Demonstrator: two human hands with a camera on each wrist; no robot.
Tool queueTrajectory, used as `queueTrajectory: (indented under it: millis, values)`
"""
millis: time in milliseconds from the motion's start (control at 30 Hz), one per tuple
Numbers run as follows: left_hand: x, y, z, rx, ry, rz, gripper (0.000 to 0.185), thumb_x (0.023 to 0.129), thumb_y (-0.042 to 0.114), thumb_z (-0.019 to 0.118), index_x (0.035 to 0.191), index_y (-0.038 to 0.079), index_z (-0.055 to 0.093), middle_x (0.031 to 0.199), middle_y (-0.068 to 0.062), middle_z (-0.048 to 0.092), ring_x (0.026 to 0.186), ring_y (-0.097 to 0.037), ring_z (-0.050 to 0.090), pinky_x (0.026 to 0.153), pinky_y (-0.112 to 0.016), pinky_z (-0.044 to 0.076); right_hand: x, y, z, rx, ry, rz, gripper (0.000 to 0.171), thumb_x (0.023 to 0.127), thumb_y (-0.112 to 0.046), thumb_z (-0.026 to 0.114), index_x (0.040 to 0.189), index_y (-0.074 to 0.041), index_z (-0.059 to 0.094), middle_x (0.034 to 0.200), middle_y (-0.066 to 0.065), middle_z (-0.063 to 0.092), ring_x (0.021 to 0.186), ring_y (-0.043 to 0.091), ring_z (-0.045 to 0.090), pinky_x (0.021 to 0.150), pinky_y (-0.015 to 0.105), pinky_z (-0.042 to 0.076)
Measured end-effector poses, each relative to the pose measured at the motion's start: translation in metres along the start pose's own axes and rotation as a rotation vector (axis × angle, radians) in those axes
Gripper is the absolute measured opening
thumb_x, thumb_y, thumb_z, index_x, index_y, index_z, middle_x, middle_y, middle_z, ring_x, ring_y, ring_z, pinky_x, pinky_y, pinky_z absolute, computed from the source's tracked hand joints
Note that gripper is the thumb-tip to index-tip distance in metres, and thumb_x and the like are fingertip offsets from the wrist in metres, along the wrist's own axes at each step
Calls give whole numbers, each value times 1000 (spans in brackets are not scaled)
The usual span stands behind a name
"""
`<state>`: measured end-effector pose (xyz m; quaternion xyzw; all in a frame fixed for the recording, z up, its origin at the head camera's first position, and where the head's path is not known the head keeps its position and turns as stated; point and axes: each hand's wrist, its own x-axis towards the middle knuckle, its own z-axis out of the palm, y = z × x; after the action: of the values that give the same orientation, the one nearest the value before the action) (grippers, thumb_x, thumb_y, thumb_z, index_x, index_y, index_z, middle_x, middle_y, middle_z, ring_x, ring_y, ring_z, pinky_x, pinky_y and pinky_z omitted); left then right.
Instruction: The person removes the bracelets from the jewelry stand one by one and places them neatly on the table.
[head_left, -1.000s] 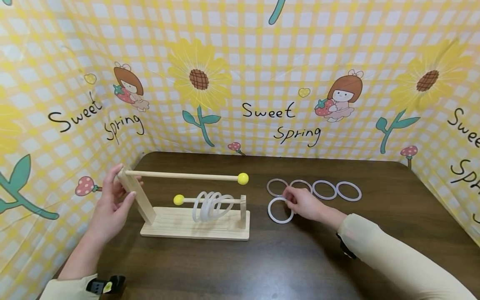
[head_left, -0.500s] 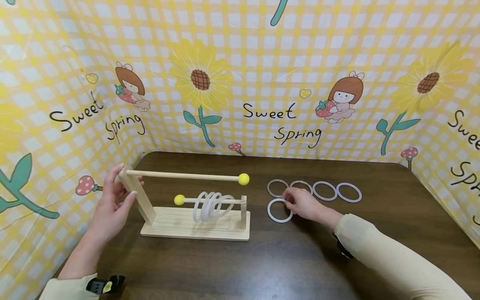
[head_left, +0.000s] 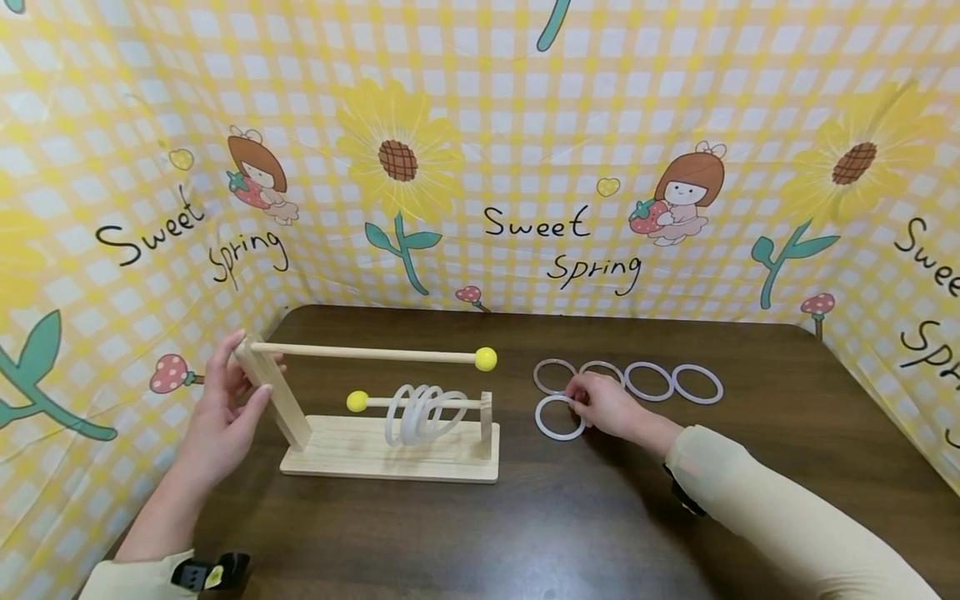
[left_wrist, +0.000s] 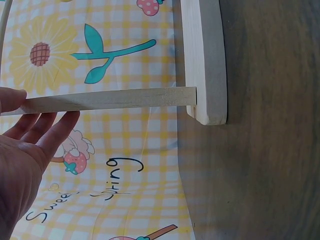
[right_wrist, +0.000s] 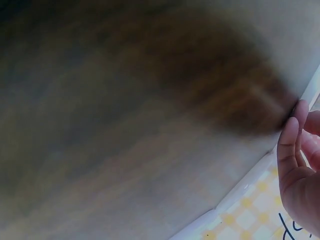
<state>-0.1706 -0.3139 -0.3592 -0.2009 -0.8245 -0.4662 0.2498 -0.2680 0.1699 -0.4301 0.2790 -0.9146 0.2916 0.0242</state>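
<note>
In the head view my left hand (head_left: 225, 417) grips the top of the tall upright post (head_left: 279, 402) of a wooden ring stand (head_left: 330, 462). The left wrist view shows that post (left_wrist: 130, 98) between thumb and fingers. My right hand (head_left: 611, 407) pinches a whitish ring (head_left: 561, 437) at its right edge, close over the table right of the stand. Its fingertips (right_wrist: 290, 122) are at the table surface in the right wrist view. Several translucent white rings (head_left: 408, 425) hang on the stand's lower rod; the upper rod (head_left: 367, 353) carries none.
Beyond my right hand, several pale rings (head_left: 696, 367) lie in a row on the dark wooden table (head_left: 525, 525). Yellow balls cap the upper rod's right end (head_left: 486, 359) and the lower rod's left end (head_left: 358, 402). A patterned yellow checked cloth (head_left: 525, 167) encloses the table.
The ring pinched by my right hand has shifted very slightly away from me, towards the row. My left hand and the stand have stayed where they were.
</note>
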Motion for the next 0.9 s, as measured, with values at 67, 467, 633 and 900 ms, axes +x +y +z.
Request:
queueTrajectory:
  millis: [67, 467, 633, 900]
  values:
    - [0, -1, -1, 2, -5, 4, 75, 91, -22, 45, 152, 10, 14, 124, 16, 53, 111, 1, 54, 82, -11, 45, 0, -1, -2, 10, -8, 20, 7, 86, 3, 67, 88, -2, 63, 74, -1, 55, 48, 5, 51, 52, 24, 46]
    - [0, -3, -2, 10, -15, 19, 74, 91, -21, 45, 152, 9, 14, 124, 18, 51, 112, -1, 54, 81, -12, 46, -9, -39, -24, 73, 64, -51, 8, 90, -5, 68, 98, -4, 66, 89, 1, 62, 58, 8, 58, 53, 26, 48]
    - [0, -1, -1, 8, -14, 18, 75, 91, -22, 45, 152, 9, 14, 124, 17, 52, 111, 0, 54, 81, -11, 46, -17, -62, -24, 140, 93, -135, 9, 89, -3, 69, 97, -7, 66, 90, -2, 64, 70, 10, 60, 54, 25, 48]
    - [0, -1, -1, 10, -11, 15, 75, 91, -22, 45, 152, 10, 14, 125, 17, 51, 112, -1, 55, 82, -11, 45, -27, -96, -15, 261, 37, -185, 11, 89, -5, 70, 97, -11, 67, 85, -6, 62, 68, 7, 58, 58, 27, 50]
